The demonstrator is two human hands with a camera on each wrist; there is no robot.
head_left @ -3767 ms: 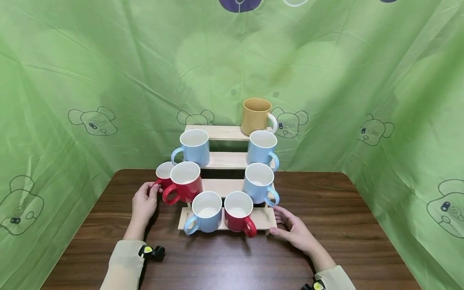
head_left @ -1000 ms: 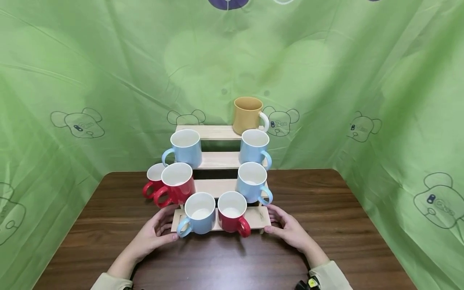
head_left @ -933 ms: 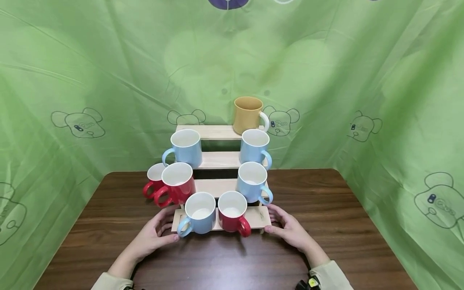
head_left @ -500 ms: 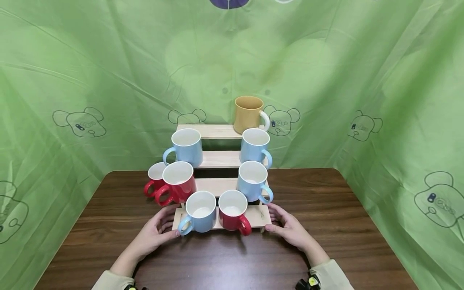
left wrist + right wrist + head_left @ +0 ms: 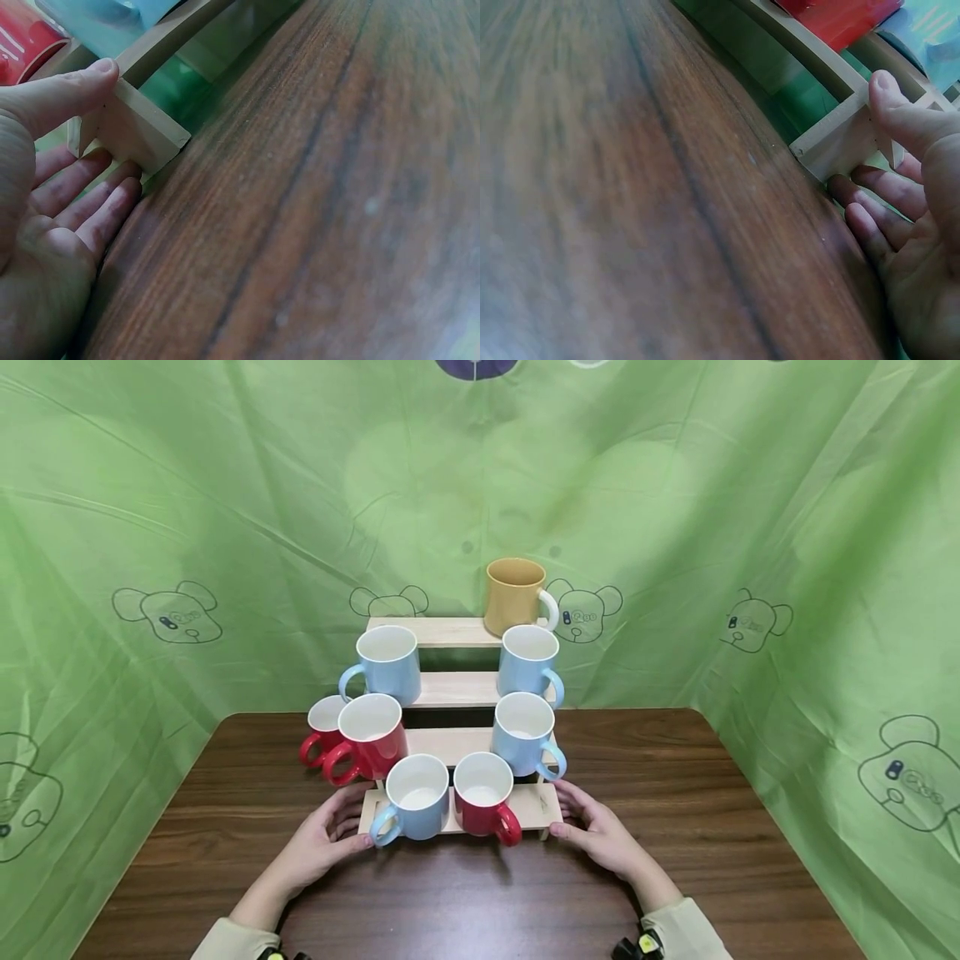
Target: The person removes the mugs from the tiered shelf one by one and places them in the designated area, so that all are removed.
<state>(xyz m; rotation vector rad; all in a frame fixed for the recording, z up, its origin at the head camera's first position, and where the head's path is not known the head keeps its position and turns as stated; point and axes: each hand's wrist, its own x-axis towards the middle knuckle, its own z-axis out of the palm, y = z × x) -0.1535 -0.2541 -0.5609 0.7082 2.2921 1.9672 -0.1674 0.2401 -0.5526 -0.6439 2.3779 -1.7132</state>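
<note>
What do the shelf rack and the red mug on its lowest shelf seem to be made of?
The shelf rack looks like pale, matte wood, given its faint grain. The red mug is probably glazed ceramic: its outside is glossy with bright highlights, though plastic can't be ruled out.

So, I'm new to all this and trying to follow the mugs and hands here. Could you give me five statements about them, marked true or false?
1. Both hands are holding mugs. False: the left hand and right hand grip the rack at opposite ends of its bottom shelf.
2. The mustard mug stands on the top shelf. True.
3. Its handle is mustard too. False: the handle is white.
4. The bottom shelf bears one blue mug and one red mug. True.
5. Every mug is on the rack. False: a smaller red mug stands beside it.
</note>
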